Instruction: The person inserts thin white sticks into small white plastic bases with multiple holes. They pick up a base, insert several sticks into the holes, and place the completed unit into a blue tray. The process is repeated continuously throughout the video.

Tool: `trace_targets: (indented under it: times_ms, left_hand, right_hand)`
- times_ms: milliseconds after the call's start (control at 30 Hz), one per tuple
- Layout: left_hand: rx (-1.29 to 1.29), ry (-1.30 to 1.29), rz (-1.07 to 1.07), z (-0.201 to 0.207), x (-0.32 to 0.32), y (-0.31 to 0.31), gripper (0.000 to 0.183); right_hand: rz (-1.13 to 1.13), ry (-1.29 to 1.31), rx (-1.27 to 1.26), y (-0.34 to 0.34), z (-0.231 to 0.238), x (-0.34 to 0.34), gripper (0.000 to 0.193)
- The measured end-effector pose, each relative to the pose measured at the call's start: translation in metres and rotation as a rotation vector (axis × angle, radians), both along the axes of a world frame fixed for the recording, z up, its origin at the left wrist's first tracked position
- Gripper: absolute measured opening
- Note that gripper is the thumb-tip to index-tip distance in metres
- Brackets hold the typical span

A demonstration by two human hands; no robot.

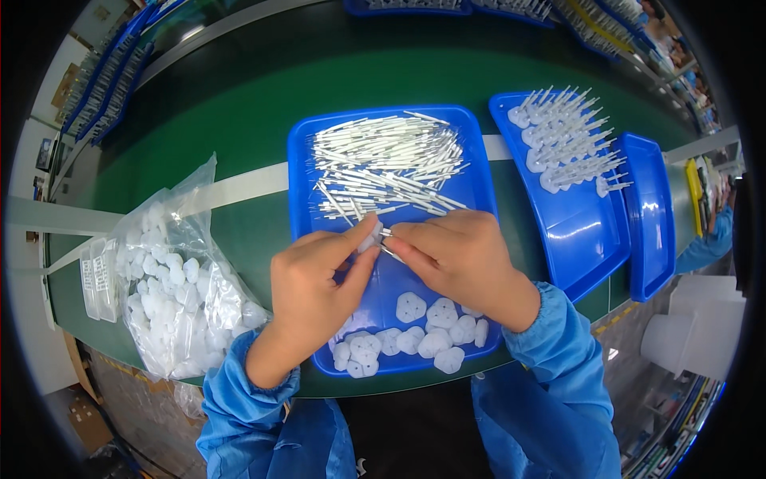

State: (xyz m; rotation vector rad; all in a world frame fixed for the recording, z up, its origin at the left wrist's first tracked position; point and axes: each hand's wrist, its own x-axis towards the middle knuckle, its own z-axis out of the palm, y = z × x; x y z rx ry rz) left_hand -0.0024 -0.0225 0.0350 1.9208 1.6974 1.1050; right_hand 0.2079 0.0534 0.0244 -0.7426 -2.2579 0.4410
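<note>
I count one left hand (315, 279) and one right hand (464, 249), so two. Close by are three blue trays (399, 281) and one big clear bag (171, 299). More than ten flat white pieces (411, 307) lie in one tray. The thin white sticks (383, 148) are too many to count.

Blue tray (383, 299), white rods (387, 148), milky-white discs (411, 306), blue sleeves (558, 351), green worktop (383, 72) with white stripe (247, 188)

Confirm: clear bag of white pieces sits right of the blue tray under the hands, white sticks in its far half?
Side's wrong: the head view shows the clear bag of white pieces left of that blue tray. White sticks: far half, yes.
</note>
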Motion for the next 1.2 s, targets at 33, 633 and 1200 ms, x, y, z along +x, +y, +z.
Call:
trace_targets:
  times_ms: [33, 633, 1200]
  left_hand:
    - [-0.029, -0.021, -0.004, 0.001, -0.001, 0.000, 0.039]
    - [0.020, -0.279, -0.094, -0.001, -0.013, 0.010, 0.052]
    - [0.023, -0.313, -0.209, -0.004, -0.015, 0.009, 0.053]
  right_hand:
    - [0.008, 0.030, -0.051, 0.001, 0.000, 0.001, 0.010]
    - [0.072, 0.033, 0.126, 0.006, 0.013, 0.009, 0.048]
    - [0.112, 0.006, 0.099, -0.006, 0.011, 0.022, 0.037]
